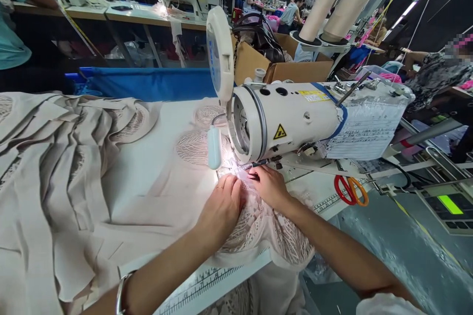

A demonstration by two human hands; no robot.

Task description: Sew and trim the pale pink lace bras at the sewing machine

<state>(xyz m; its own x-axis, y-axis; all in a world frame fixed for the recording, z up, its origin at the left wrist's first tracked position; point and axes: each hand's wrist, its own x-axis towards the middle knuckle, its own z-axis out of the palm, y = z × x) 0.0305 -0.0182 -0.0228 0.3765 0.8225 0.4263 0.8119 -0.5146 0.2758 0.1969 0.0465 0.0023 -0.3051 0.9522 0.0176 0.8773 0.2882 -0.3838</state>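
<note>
My left hand (221, 206), a ring on one finger, has its fingers bent together on the pale pink lace fabric (254, 219), just in front of the needle area. On the other side of the seam is my right hand (271, 189), its fingers closed around a small dark pointed tool (253, 176) whose kind I cannot make out. Above both hands stands a white sewing machine (291, 113) with its round end cover (220, 54) swung open. A bright lamp lights the fabric at the needle, where the needle itself is lost in glare. The lace bunches and hangs over the table's front edge.
Layered beige fabric pieces (33, 172) cover the left of the table. Scissors with red and orange handles (350, 190) lie at the right. A measuring tape (214, 275) runs along the front edge. Behind are a cardboard box (254, 64), thread cones (318, 15) and people at work.
</note>
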